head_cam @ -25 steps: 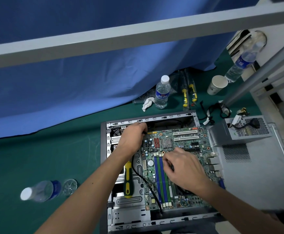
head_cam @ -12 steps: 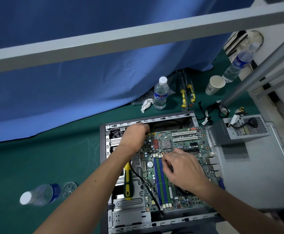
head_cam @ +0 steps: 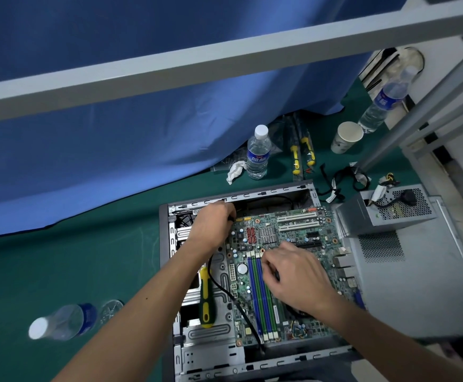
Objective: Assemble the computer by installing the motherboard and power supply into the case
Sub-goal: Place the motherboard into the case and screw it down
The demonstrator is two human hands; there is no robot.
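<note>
Head view: my hands stay curled on the motherboard point(head_cam: 285, 257), left hand point(head_cam: 214, 224) gripping a black cable point(head_cam: 225, 293), right hand's point(head_cam: 293, 277) hold hidden; nothing has moved, board unfastened.

Your left hand point(head_cam: 214, 225) and right hand point(head_cam: 293, 274) were both bare, with no gloves, rings or watch on them. Your forearms were uncovered too, all the way down to the bottom edge of the view, so no sleeve showed on either side. A small dark spot marked your left forearm point(head_cam: 147, 299).
</note>
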